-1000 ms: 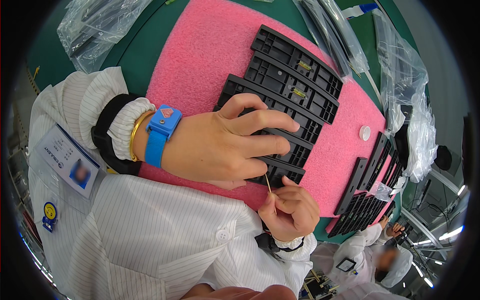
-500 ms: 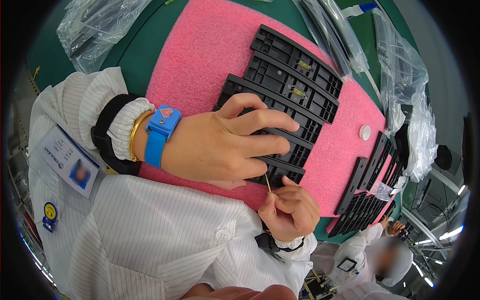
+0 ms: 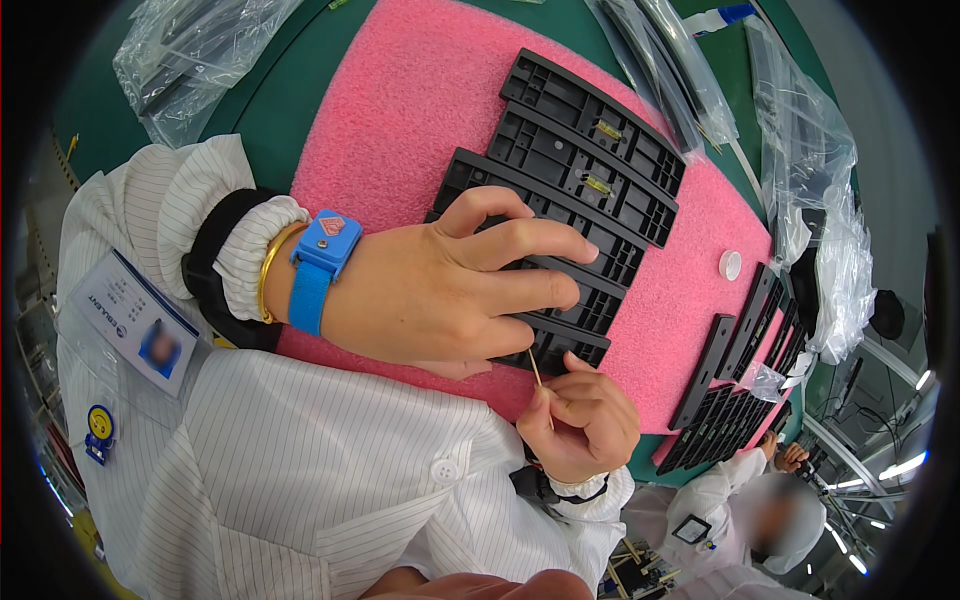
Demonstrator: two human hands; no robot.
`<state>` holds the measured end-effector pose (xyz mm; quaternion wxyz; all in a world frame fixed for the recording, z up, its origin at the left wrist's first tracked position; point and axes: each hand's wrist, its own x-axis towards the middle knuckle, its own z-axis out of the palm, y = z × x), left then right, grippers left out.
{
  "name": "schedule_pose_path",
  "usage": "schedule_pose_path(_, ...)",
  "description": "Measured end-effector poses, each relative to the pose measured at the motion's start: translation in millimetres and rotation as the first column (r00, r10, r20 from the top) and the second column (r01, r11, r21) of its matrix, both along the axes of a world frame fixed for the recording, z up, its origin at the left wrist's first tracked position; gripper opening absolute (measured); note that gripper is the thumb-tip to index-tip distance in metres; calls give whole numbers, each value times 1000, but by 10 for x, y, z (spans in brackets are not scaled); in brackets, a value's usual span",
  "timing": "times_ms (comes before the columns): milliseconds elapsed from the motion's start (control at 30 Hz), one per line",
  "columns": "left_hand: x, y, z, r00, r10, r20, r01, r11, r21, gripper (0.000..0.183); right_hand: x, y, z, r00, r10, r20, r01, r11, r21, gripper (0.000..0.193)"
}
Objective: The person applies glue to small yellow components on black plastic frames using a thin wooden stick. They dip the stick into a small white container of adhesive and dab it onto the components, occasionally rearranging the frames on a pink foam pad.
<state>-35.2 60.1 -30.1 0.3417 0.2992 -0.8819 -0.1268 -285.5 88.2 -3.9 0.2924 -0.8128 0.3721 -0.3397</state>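
Several black ribbed plastic strips point(image 3: 565, 128) lie side by side on a pink foam sheet point(image 3: 385, 110). Two of them carry small yellow-green vials point(image 3: 597, 184). My left hand point(image 3: 450, 285), with a blue wrist strap point(image 3: 318, 270), rests over the nearer strips, fingers bent and spread apart. Between thumb and fingers, my right hand point(image 3: 585, 420) pinches a thin wooden stick point(image 3: 538, 375). The stick's upper end meets the left hand's lowest finger, at the nearest strip's edge. What lies beneath my left palm is hidden.
A small round white cap point(image 3: 730, 265) sits on the foam's right side. More black strips point(image 3: 715, 425) lie at the right edge. Clear plastic bags point(image 3: 195, 60) are on the green table at far left and far right. Another person point(image 3: 735, 500) works at lower right.
The stick's upper end has shifted very slightly. Both hands and the black strips stay where they were.
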Motion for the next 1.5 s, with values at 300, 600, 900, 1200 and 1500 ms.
schedule_pose_path(300,-13,7,-10,1000,11,-12,-11,1000,-12,15,-3,7,-5,1000,-8,22,8,1000,5,26)
schedule_pose_path(600,-1,3,-13,1000,7,-7,-7,1000,-10,17,-15,1,1,1000,1,3,-1,1000,20,26)
schedule_pose_path(900,30,8,15,1000,-15,22,15,1000,5,21,-107,44,-54,990,-51,133,39,995,94,25)
schedule_pose_path(1200,60,-22,85,995,-85,47,83,996,43,32,-249,93,-135,872,-316,374,304,948,93,21)
schedule_pose_path(1500,81,-60,148,989,-122,81,118,991,56,35,-193,76,-119,872,-366,325,366,928,64,18)
